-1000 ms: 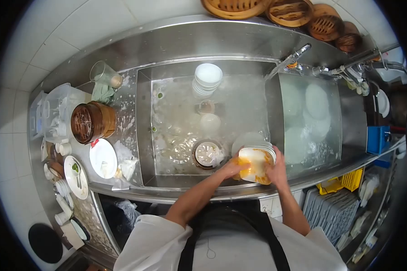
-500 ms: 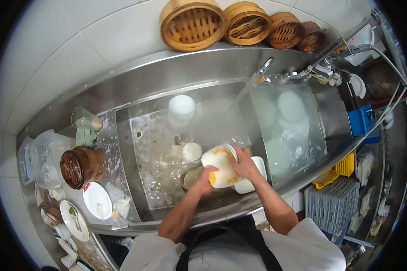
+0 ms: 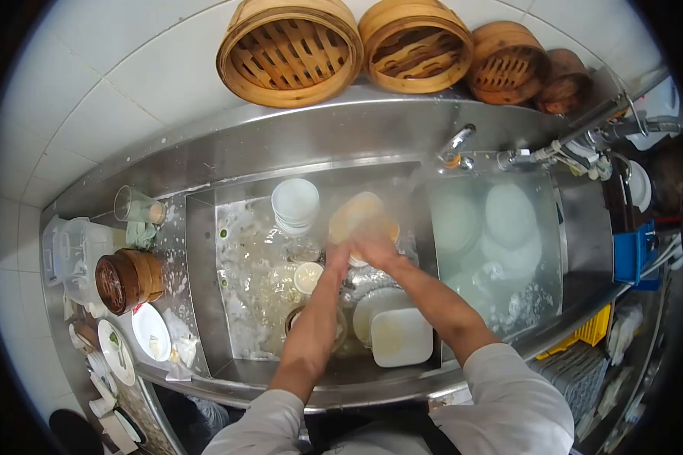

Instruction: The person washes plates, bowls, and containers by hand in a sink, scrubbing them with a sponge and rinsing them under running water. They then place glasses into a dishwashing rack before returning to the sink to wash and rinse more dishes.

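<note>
Over the left sink basin (image 3: 425,356) I hold a pale dish (image 3: 358,209) smeared with orange, partly blurred by motion or spray. My left hand (image 3: 338,256) grips its near edge. My right hand (image 3: 375,244) is closed on the dish beside it, the fingertips smeared. Just left of my left hand stands a small white cup (image 3: 308,277). A stack of white bowls (image 3: 294,205) rises from the cloudy water farther back. Below my right forearm lies a square white dish (image 3: 402,338), overlapping a round plate (image 3: 368,307).
Bamboo steamers (image 3: 292,53) line the back ledge. A faucet (image 3: 457,142) stands behind the right basin, where plates (image 3: 511,216) lie under water. On the left counter are a brown steamer (image 3: 125,280), a glass (image 3: 133,205) and used plates (image 3: 151,334).
Both hands have carried the orange-stained dish away from my body, deeper over the basin. The square white dish shows more fully now. My view has shifted.
</note>
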`<state>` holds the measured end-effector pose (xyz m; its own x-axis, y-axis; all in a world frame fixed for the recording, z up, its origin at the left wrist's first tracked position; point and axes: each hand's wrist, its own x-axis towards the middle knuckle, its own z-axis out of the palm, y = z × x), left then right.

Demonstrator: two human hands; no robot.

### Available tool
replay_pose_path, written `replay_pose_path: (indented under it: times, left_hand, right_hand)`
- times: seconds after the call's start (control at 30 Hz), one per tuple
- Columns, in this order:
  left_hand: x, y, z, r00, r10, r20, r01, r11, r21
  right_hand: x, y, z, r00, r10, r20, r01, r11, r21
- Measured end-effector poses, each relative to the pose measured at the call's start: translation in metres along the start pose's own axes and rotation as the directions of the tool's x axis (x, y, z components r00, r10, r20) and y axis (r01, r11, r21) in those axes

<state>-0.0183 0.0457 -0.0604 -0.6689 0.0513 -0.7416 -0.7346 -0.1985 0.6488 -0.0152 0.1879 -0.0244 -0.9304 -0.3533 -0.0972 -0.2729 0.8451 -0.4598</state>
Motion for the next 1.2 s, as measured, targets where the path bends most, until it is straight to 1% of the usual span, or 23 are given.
replay_pose_path:
  times: [0.1,0.13,0.17,0.2,0.3,0.37,0.4,0.47,0.5,0.53,0.6,0.67,0.73,0.77,0.83,0.9,0.93,0.97,1.03,1.07,1.1,1.13,1.2]
  left_hand:
    - [-0.026,0.029,0.013,0.999,0.018,0.049,-0.021,0.998,0.053]
    - [-0.019,0.031,0.009,0.992,0.006,0.128,-0.007,1.0,0.009]
    - [-0.016,0.03,0.0,0.978,-0.013,0.207,0.019,0.999,-0.028]
    - [0.001,0.018,-0.011,0.979,-0.023,0.201,0.086,0.947,-0.309]
    - [0.033,-0.014,-0.024,0.972,0.176,0.153,-0.187,0.981,0.059]
    - [0.044,-0.004,-0.017,0.967,0.237,0.097,-0.256,0.905,0.339]
    - [0.053,0.0,-0.019,0.971,0.224,0.088,-0.237,0.837,0.493]
    - [0.015,0.041,-0.015,0.992,0.042,0.12,-0.103,0.819,0.565]
    - [0.01,0.038,-0.015,0.978,0.174,0.115,-0.208,0.759,0.617]
    - [0.0,0.04,-0.01,0.943,0.311,0.115,-0.306,0.682,0.665]
    - [-0.024,0.054,0.006,0.846,0.519,0.121,-0.376,0.421,0.826]
    - [-0.021,0.044,0.001,0.853,0.504,0.138,-0.352,0.359,0.864]
    - [-0.017,0.043,0.002,0.897,0.428,0.11,-0.29,0.383,0.877]
    - [-0.015,0.037,-0.001,0.874,0.454,0.175,-0.335,0.301,0.893]
    - [0.003,0.015,-0.011,0.818,0.488,0.304,-0.412,0.129,0.902]
    - [-0.009,0.022,-0.013,0.95,0.215,0.227,-0.311,0.565,0.764]
    - [-0.01,0.032,-0.011,0.971,0.078,0.228,-0.21,0.735,0.645]
    - [-0.015,0.04,-0.01,0.981,0.037,0.189,-0.146,0.782,0.606]
    - [-0.022,0.044,-0.005,0.988,-0.071,0.135,-0.01,0.854,0.52]
    - [-0.018,0.046,-0.01,0.995,0.043,0.092,-0.09,0.798,0.596]
    - [-0.004,0.04,-0.008,0.953,0.302,0.037,-0.241,0.673,0.699]
    - [0.017,0.03,-0.007,0.838,0.545,0.022,-0.345,0.498,0.796]
    - [0.027,0.028,-0.013,0.729,0.671,0.137,-0.369,0.216,0.904]
  right_hand:
    - [0.031,0.005,0.011,0.812,0.21,-0.544,-0.19,0.977,0.094]
    - [0.027,0.001,0.019,0.866,0.127,-0.484,-0.086,0.991,0.105]
    - [0.019,0.004,0.021,0.975,0.038,-0.217,-0.049,0.998,-0.047]
    - [0.006,0.009,0.008,0.997,-0.018,0.081,0.032,0.983,-0.182]
    - [0.011,0.04,0.025,0.998,-0.025,-0.055,0.012,0.975,-0.224]
    - [0.028,-0.01,-0.001,0.95,-0.111,-0.292,-0.026,0.904,-0.427]
    - [0.026,-0.009,0.008,0.878,-0.3,-0.373,0.221,0.945,-0.241]
    - [0.016,0.002,-0.016,0.99,-0.011,-0.14,-0.028,0.961,-0.275]
    - [0.011,0.006,-0.026,0.988,0.151,-0.034,-0.154,0.938,-0.31]
    - [0.014,0.009,-0.019,0.981,0.044,-0.189,-0.064,0.993,-0.101]
    - [0.014,-0.024,-0.018,0.979,0.198,-0.054,-0.191,0.974,0.119]
    - [0.018,-0.005,0.022,0.973,0.199,-0.12,-0.173,0.965,0.195]
    - [0.032,0.001,0.021,0.842,0.365,-0.398,-0.287,0.926,0.243]
    - [0.034,-0.001,0.025,0.802,0.17,-0.573,-0.223,0.975,-0.023]
    - [0.038,-0.01,-0.01,0.965,0.242,-0.102,-0.197,0.924,0.327]
    - [0.035,0.005,-0.025,0.996,-0.069,-0.051,0.061,0.987,-0.151]
    - [0.039,0.006,-0.008,0.978,-0.011,-0.206,-0.019,0.989,-0.144]
    - [0.04,0.005,0.01,0.932,0.052,-0.358,-0.101,0.988,-0.12]
    - [0.019,-0.015,-0.035,0.997,0.054,0.058,-0.041,0.977,-0.208]
    - [0.009,-0.02,-0.057,0.961,0.066,0.269,0.002,0.969,-0.245]
    - [-0.002,-0.005,-0.054,0.975,0.131,0.177,-0.067,0.942,-0.328]
    - [-0.024,0.0,-0.074,0.986,0.165,-0.004,-0.161,0.955,-0.251]
    - [-0.077,-0.007,-0.145,0.871,0.243,-0.426,-0.215,0.97,0.114]
